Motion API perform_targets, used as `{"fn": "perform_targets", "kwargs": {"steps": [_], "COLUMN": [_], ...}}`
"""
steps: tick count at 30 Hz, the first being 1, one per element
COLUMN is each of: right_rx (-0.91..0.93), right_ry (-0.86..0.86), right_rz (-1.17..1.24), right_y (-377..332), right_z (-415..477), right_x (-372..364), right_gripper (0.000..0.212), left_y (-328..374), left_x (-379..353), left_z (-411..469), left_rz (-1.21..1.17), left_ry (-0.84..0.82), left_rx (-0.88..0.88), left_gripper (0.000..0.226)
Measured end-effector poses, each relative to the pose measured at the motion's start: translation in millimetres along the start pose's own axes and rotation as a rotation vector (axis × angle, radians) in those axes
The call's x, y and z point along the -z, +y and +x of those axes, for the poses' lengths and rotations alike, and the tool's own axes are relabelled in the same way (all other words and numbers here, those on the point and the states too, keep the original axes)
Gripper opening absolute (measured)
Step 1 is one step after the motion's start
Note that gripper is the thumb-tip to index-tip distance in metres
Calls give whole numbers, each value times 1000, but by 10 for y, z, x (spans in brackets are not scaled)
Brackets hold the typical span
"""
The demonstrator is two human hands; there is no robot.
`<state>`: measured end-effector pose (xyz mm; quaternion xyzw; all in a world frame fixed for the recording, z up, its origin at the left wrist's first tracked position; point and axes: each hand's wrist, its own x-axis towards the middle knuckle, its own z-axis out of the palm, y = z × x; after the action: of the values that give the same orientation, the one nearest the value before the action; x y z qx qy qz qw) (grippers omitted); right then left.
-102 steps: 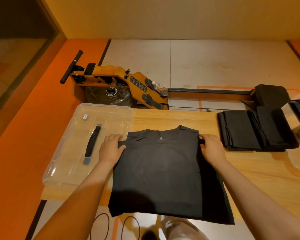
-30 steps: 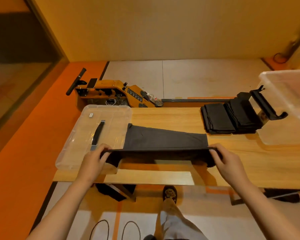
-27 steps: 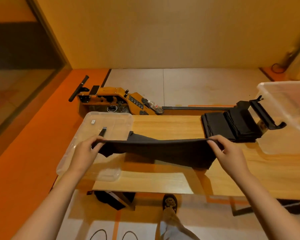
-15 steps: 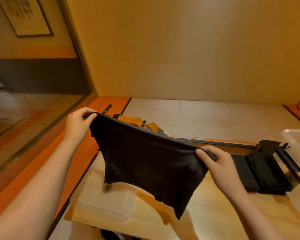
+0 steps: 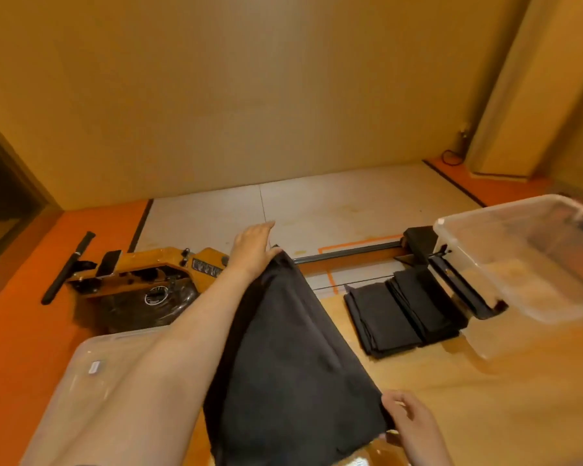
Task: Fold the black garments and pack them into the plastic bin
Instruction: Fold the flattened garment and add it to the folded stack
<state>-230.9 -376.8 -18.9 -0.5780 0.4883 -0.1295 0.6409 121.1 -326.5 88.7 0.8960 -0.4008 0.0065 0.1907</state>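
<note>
A folded black garment (image 5: 290, 371) hangs stretched between my hands above the wooden table (image 5: 485, 398). My left hand (image 5: 254, 247) is raised far forward and holds its upper corner. My right hand (image 5: 409, 420) pinches its lower corner near the table's front. A stack of folded black garments (image 5: 398, 314) lies on the table to the right. Beyond the stack stands the clear plastic bin (image 5: 532, 264) with a black latch handle (image 5: 461, 287). I cannot make out any garment inside it.
The bin's clear lid (image 5: 81, 381) lies at the table's left end, partly under my left forearm. An orange rowing machine (image 5: 142, 274) with a long rail sits on the floor behind the table. The wall is close behind.
Since half a second ago my left hand swung forward and right with its corner. My right hand dropped low toward the table's front, so the garment now slopes steeply between them.
</note>
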Motion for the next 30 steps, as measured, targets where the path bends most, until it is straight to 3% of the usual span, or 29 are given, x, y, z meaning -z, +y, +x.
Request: {"fn": "perform_targets", "kwargs": {"steps": [3,6,12,14,17,21,24,30], "right_rx": [-11,75,602,660,590,574,593,746], "right_ry": [147,157,-132,-209,-288,-302,-291,-433], "right_rz": [-313,-676,-1200,-1285,-1382,-1454,-1417,-1458], "right_y": [381,554,716,769,881,1100,1219,1416], "right_z": [130,144,259,364,416,338,198,-143], "right_x": [261,268,-248,-369,-431,-333,-285,-74], "right_gripper": [6,35,53,51,55,59,66,109], "left_y": [175,94,-50,-52,-131,-282,-367,-558], "left_x": [-708,-1199,-1634,-1688,-1722,-1781,-1731,-1541], "left_z": [-469,-1293,-2785,-3130,-3438,-3698,-3839,-4089], "left_rz": [58,-11,5,35,43,123,149,263], "left_ry": [-155,-259,-169,-211,-323,-400,-440,-493], "left_rx": [-100,-41,234,287,301,166,74,-24], "left_gripper": [68,70,71,67,66,70,89,132]}}
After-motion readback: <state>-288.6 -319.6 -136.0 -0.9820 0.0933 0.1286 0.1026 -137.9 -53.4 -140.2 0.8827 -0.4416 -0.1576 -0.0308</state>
